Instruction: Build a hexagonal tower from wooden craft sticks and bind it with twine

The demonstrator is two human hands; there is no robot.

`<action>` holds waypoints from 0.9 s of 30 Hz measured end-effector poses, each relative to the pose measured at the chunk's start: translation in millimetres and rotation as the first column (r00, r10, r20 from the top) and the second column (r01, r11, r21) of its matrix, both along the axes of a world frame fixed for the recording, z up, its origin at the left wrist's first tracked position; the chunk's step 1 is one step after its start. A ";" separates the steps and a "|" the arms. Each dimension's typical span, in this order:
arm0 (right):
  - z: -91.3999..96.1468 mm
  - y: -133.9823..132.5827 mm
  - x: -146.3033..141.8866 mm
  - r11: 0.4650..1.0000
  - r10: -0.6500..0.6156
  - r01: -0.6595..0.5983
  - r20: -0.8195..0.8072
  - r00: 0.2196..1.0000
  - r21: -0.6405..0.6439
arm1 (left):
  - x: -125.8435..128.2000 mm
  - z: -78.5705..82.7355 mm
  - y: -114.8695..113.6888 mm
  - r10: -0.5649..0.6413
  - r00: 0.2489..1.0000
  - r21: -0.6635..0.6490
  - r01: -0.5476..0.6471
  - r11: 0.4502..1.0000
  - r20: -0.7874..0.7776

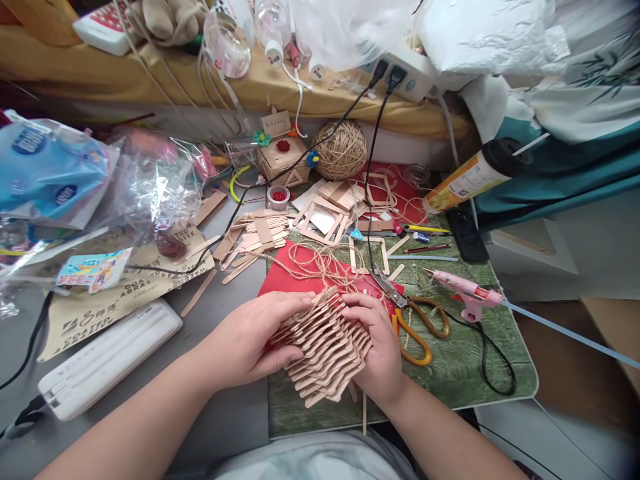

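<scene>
Between my hands is a lattice box of stacked popsicle sticks point(327, 357), its layers slightly twisted and tilted toward me. My left hand point(273, 333) grips its left side, thumb on the near face and fingers over the far edge. On the right side, my right hand point(377, 343) curls around it with fingertips at the top corner. Beyond the box, loose jute twine point(323, 263) lies tangled on a red sheet point(280, 270). Scissors with orange handles point(413, 320) rest just right of my right hand. A pink glue gun point(467, 290) lies farther right.
Loose popsicle sticks point(257, 233) and stick frames point(320, 220) lie behind the twine. A twine ball point(343, 150) and small wooden box point(283, 160) stand at the back. A white power strip point(113, 357) is at left, a drink cup point(467, 173) at right. Black cords cross the table.
</scene>
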State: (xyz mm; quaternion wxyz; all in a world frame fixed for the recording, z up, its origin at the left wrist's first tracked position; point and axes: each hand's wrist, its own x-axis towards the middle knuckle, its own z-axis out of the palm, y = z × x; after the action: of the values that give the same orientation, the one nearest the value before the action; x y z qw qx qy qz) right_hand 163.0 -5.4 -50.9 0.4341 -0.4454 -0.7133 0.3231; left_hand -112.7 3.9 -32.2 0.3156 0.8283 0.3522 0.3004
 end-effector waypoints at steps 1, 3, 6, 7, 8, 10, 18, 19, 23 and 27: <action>1.0 1.2 1.5 1.000 0.010 -0.010 0.020 1.000 0.002 | -0.2 -0.5 -0.1 0.007 1.000 -0.002 -0.007 1.000 -0.007; 3.7 2.6 5.5 1.000 0.028 -0.029 0.080 0.996 0.003 | -0.5 -0.9 -0.2 0.013 1.000 -0.012 -0.013 1.000 -0.018; 9.8 -0.9 18.0 0.995 0.096 -0.094 0.218 0.971 -0.020 | -1.0 -0.6 -0.4 0.012 1.000 -0.021 -0.012 1.000 -0.013; 12.1 -3.9 25.1 0.992 0.128 -0.129 0.267 0.955 -0.013 | -1.2 -0.6 -0.7 0.013 1.000 -0.018 -0.013 1.000 -0.009; 14.2 -7.5 33.9 0.986 0.154 -0.165 0.314 0.937 0.007 | -1.6 -0.9 -1.0 0.013 1.000 -0.016 -0.013 1.000 -0.010; 16.9 -15.1 57.0 0.977 0.145 -0.193 0.386 0.911 0.088 | -2.7 -2.4 -1.7 0.025 0.999 -0.007 -0.025 1.000 -0.024; -6.2 -4.7 187.9 0.653 -0.754 0.744 0.206 0.623 0.142 | -4.3 -5.9 -2.1 0.035 0.997 -0.011 -0.036 0.999 -0.074; -10.0 1.0 200.6 0.617 -0.769 0.784 0.270 0.579 0.074 | -4.3 -5.4 -2.4 0.037 0.996 -0.008 -0.038 0.999 -0.083; -13.7 25.9 226.2 0.675 -0.653 0.734 0.399 0.644 -0.079 | -4.3 -4.3 -3.6 0.057 0.993 0.005 -0.056 0.998 -0.106; -0.4 46.7 223.9 0.739 -0.449 0.628 0.517 0.729 -0.243 | -3.9 -4.3 -3.0 0.065 0.991 0.017 -0.064 0.998 -0.114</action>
State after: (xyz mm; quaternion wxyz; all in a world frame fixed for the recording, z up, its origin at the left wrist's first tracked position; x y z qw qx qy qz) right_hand 387.0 41.2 -51.4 0.2427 -0.7754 -0.5424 0.2136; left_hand -116.6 0.9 -36.5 0.2794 0.8345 0.3944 0.2647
